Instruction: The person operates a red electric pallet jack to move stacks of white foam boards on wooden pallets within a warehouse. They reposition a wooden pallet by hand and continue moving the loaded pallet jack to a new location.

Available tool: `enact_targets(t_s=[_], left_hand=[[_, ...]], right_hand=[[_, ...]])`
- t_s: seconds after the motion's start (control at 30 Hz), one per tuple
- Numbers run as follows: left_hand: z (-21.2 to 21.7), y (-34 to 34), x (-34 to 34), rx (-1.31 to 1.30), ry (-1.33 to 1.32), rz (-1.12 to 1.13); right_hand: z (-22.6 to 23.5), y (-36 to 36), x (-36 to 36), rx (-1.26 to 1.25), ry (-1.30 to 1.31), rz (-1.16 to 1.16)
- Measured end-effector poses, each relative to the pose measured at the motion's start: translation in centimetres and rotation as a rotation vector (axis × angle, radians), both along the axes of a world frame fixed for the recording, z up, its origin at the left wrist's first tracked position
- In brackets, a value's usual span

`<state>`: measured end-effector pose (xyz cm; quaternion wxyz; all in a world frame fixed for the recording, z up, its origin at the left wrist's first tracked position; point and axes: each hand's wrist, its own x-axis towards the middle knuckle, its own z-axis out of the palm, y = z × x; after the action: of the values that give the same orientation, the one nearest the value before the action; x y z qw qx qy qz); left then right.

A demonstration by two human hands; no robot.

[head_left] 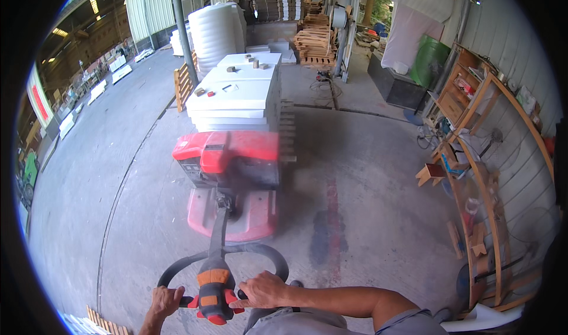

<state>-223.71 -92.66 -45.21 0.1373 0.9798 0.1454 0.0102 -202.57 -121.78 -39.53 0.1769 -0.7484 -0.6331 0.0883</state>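
Observation:
Both my hands are closed on the control handle (216,276) of a red electric pallet truck (228,151). The handle has a black loop, an orange and black head and red controls. My left hand (166,301) wraps its left grip. My right hand (262,290) holds the right grip, its thumb side by the red control. A black tiller arm (218,231) runs forward to the truck's body. Beyond the body stands a stack of white sheets (231,101) with several small brown blocks on top. Wooden pallet slats (287,135) show along its right side.
White foam rolls (214,38) stand by a pole (182,33) beyond the load. Stacked wooden pallets (316,42) are further back. Along the right wall are a wooden frame (479,199), a small stool (431,173) and a green sheet (430,60). A cable (328,89) lies on the floor.

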Motion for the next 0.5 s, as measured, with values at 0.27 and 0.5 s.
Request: enact_targets(t_s=[0.27,0.5], left_hand=[[-0.7,-3.5,0.2,0.015,-0.238,0.244],[-0.4,-6.4,1.1,0.003,-0.232,0.354]], right_hand=[[-0.5,-1.6,0.6,0.131,-0.099,-0.027],[-0.2,-2.7,2.8,0.185,-0.068,0.006]])
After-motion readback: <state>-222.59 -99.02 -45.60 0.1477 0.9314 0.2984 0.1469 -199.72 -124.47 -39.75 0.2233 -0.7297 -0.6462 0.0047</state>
